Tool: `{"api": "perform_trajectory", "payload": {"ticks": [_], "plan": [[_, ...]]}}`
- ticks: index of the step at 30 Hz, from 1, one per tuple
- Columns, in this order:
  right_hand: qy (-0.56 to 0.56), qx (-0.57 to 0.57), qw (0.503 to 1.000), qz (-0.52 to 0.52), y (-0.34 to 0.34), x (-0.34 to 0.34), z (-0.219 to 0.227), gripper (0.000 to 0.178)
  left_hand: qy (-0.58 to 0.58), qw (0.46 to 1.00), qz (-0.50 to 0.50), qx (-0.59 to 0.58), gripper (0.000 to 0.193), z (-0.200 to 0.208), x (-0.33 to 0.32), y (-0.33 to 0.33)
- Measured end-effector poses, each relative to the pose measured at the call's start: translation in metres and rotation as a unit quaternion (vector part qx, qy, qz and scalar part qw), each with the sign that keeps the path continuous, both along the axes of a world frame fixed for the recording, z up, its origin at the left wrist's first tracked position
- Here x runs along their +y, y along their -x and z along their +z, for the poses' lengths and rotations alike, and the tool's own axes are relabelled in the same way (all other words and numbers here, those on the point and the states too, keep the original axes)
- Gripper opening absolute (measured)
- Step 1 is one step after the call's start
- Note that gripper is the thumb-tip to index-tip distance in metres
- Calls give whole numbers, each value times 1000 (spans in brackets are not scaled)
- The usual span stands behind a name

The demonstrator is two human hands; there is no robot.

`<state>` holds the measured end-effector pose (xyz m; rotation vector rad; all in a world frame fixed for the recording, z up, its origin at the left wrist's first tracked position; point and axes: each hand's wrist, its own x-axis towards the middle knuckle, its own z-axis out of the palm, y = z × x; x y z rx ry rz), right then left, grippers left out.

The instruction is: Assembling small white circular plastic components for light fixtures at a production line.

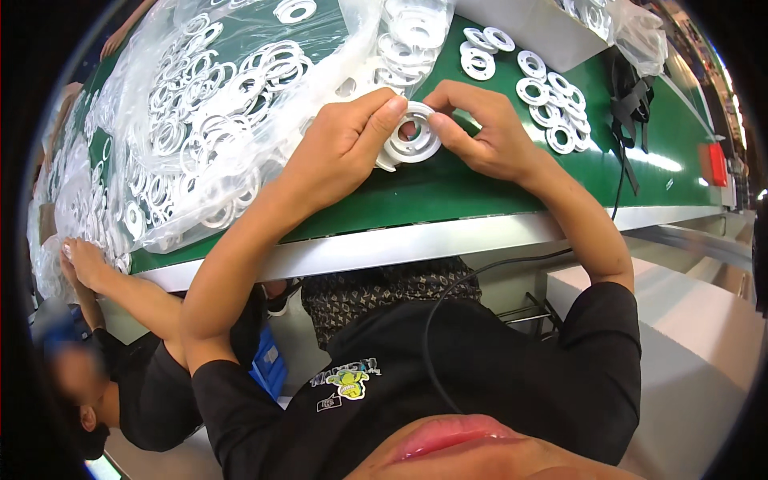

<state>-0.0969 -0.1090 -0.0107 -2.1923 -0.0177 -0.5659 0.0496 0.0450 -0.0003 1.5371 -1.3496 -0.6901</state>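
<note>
Fingertips of left hand (pixel 352 126) partly hidden behind white ring (pixel 426 146); white sliver (pixel 387 166) below it, cannot tell if a separate part. Heaped rings (pixel 284 68) under clear plastic (pixel 358 40) hard to separate in glare. Counter (pixel 384 198) green, metal-edged; co-worker (pixel 152 392) at left. White ring held above counter, between the hands: left hand curled closed at its left edge, right hand (pixel 490 132) pinching upper right edge, thumb and forefinger.

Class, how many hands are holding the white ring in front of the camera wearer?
2: the left hand at the left side of the white ring, and the right hand at its right edge. Some fingers are partly hidden, but both hands show.
</note>
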Motion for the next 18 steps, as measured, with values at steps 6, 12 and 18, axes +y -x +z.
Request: {"api": "perform_trajectory", "payload": {"ticks": [6,12,18], "plan": [[-72,21,997,-6,-3,2,-2,23,-21,1000,11,16,35,-3,-1,-2],[-94,47,994,-25,-1,7,-2,23,-26,1000,6,8,35,-1,-1,-1],[-165,100,981,-30,1,8,-2,23,-24,998,6,53,32,-5,-3,-1]]}}
